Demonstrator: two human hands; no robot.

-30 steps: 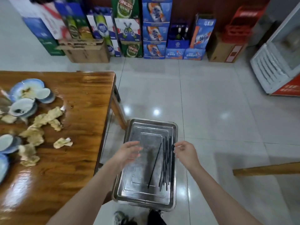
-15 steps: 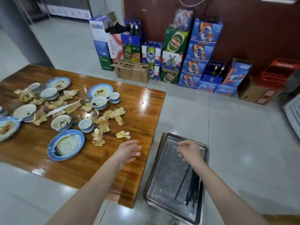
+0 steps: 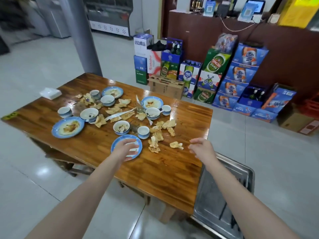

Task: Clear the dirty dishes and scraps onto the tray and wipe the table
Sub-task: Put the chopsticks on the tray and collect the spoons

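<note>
The nearest blue plate (image 3: 115, 144) sits just below frame centre, near the table's front edge. If it is lifted one-handed, a smeared rim could slip from the fingers, or the plate could tip on its way to the tray (image 3: 241, 175), which lies at lower right, apparently lower than the table (image 3: 164, 178). The left hand (image 3: 126, 149) is spread over the plate, fingers fairly straight, with no grip visible. The right hand (image 3: 201, 148) hovers beside a crumpled scrap (image 3: 176, 145), fingers loosely curled and empty. A careless sweep there might push scraps onto the floor.
</note>
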